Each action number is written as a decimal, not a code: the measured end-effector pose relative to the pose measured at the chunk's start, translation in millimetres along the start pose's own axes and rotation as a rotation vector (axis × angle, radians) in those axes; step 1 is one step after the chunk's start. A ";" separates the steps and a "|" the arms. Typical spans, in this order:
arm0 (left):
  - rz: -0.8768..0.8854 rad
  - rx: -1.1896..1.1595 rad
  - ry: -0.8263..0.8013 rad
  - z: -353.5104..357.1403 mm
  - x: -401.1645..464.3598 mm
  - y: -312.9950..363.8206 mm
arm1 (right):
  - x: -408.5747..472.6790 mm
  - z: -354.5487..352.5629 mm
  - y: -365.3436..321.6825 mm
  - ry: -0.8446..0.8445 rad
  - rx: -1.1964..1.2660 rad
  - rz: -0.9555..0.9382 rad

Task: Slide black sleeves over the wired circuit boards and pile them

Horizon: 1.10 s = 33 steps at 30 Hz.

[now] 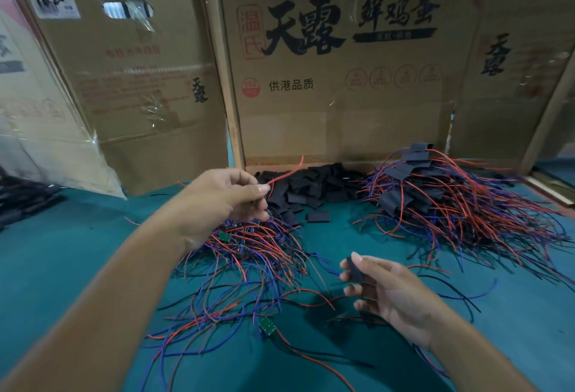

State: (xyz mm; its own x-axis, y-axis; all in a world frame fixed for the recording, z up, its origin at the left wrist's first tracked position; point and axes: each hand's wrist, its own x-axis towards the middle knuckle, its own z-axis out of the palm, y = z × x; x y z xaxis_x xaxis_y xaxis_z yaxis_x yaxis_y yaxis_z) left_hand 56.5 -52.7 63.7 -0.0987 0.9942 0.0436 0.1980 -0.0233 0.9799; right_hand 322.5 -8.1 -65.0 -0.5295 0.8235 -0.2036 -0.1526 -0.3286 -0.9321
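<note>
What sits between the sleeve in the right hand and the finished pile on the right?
Nothing solid. The black sleeve in the right hand has open green cloth ahead; only stray wires trail from the sleeved pile.

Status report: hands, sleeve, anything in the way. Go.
Left hand pinching a red wire above the unsleeved pile. Right hand holding one black sleeve, not yet on a board. Nothing between the hands.

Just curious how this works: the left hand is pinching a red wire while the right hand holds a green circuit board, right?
Not quite. The head view shows the left hand pinching the red wire, but the right hand holds a black sleeve, not a green circuit board.
</note>
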 end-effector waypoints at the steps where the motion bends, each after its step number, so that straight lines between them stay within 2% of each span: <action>1: -0.018 -0.140 -0.006 4.7 0.3 -6.5 | 0.3 0.3 0.1 0.001 -0.002 0.000; 4: -0.072 -0.448 0.062 18.2 2.8 -28.2 | 1.5 -0.2 1.5 0.000 0.001 -0.004; 9: -0.046 -0.769 0.213 39.9 5.2 -55.4 | 2.9 -0.5 6.6 0.018 -0.060 -0.086; 13: -0.049 -0.945 0.139 48.8 0.4 -70.4 | 4.9 -0.2 10.9 0.055 -0.295 -0.213; 18: 0.069 -0.950 0.224 54.8 -1.9 -77.0 | 10.0 -5.8 16.4 0.049 -0.624 -0.318; 23: 0.158 -0.972 0.296 52.1 -4.5 -76.0 | 8.2 -11.3 17.4 0.087 -1.077 -0.478; 25: 0.164 -0.990 0.305 50.8 -5.5 -74.2 | 6.7 -7.9 17.5 0.073 -1.149 -0.516; 28: 0.138 -0.886 0.275 49.1 -9.3 -74.3 | 5.5 -4.7 17.1 0.085 -1.131 -0.553; 31: 0.130 -0.473 0.257 53.3 -15.9 -71.9 | 5.1 -5.2 13.3 0.174 -1.087 -0.577; 33: 0.205 -0.139 0.235 55.1 -21.1 -68.4 | 5.3 -5.5 10.2 0.242 -1.028 -0.582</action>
State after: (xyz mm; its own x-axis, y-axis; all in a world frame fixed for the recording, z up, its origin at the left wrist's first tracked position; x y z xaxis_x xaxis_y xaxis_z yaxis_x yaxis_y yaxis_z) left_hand 98.8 -66.3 -15.0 -0.2961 0.9162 0.2699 0.1035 -0.2501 0.9627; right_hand 322.7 -4.5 -77.3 -0.4155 0.8275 0.3777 0.4776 0.5518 -0.6837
